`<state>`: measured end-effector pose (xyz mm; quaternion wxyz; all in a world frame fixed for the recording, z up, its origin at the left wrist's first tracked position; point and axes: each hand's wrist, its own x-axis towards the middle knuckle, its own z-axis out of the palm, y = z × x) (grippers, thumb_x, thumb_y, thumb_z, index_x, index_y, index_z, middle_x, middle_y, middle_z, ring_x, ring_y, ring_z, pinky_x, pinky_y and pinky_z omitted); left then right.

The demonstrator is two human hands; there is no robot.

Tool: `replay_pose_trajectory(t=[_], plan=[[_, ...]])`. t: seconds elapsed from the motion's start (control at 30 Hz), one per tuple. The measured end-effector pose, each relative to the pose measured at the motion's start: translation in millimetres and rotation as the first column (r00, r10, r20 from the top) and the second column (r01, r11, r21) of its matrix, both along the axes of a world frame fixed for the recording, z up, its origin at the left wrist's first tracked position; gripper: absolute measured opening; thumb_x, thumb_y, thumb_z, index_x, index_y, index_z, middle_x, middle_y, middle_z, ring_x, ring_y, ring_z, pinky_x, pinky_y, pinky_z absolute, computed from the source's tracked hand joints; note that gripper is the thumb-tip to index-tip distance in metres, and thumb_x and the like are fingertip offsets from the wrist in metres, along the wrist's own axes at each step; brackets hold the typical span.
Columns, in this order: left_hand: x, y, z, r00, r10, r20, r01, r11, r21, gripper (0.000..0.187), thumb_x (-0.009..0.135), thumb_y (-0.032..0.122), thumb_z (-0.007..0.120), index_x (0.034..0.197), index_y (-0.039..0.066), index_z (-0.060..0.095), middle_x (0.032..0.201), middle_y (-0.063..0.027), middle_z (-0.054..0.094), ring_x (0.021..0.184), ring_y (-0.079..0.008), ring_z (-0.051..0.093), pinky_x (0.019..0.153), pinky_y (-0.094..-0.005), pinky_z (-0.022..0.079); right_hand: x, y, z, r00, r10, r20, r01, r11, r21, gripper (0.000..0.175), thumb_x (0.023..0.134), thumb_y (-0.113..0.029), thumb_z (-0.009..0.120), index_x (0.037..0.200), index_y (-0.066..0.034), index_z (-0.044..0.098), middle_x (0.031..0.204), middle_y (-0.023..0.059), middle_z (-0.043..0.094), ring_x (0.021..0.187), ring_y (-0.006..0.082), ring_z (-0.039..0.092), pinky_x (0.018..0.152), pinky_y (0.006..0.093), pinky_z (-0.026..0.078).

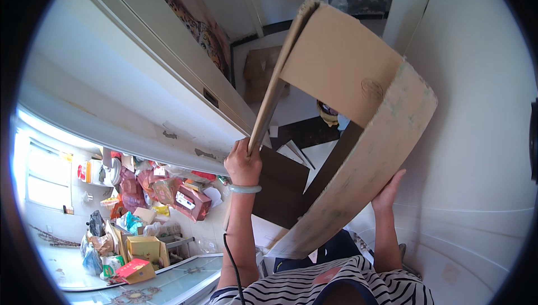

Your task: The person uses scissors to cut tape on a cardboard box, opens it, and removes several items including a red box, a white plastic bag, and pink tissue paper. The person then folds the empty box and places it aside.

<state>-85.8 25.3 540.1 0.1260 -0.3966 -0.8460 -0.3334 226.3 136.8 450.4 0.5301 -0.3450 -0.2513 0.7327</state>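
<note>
A large brown cardboard box (357,183), open through the middle so that the floor shows inside it, is held up tilted in front of me. My left hand (243,164), with a pale bangle at the wrist, grips the box's left panel by its edge. Against the outside of the long right panel rests my right hand (387,193), its thumb pointing up and its fingers partly hidden behind the cardboard. The far panel (336,53) carries a small round printed mark. A dark cord (232,258) runs along my left forearm.
Close on the left stands a pale door or panel edge (210,99); a white wall (470,116) curves up on the right. Flattened cardboard (260,74) lies on the floor ahead. Bags and boxes, including a red box (193,202), crowd the room at lower left.
</note>
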Motion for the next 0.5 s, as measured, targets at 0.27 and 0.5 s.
replay_pose_trajectory(t=[0.27,0.5], plan=[[-39,51,56,0.996,-0.062,-0.071,0.069,0.993,0.094,0.012,0.080,0.016,0.065,0.083,0.006,0.060,0.078,-0.0144,0.062,0.072,-0.0397,0.061,0.063,-0.0476,0.047,-48,47,67,0.999,0.033,-0.019,-0.030,0.990,0.137,0.075,0.096,-0.063,0.027,0.144,-0.0064,0.032,0.144,0.0070,0.040,0.129,0.0205,0.041,0.107,0.0350,0.034],[-85,103,98,0.973,-0.155,-0.168,0.182,0.970,0.160,0.015,0.080,0.017,0.066,0.080,0.005,0.057,0.077,-0.0151,0.061,0.070,-0.0401,0.060,0.061,-0.0488,0.046,-98,78,149,0.993,-0.076,0.085,0.057,0.976,0.212,0.078,0.095,-0.064,0.029,0.144,-0.0037,0.032,0.145,0.0090,0.039,0.130,0.0208,0.039,0.107,0.0350,0.034]])
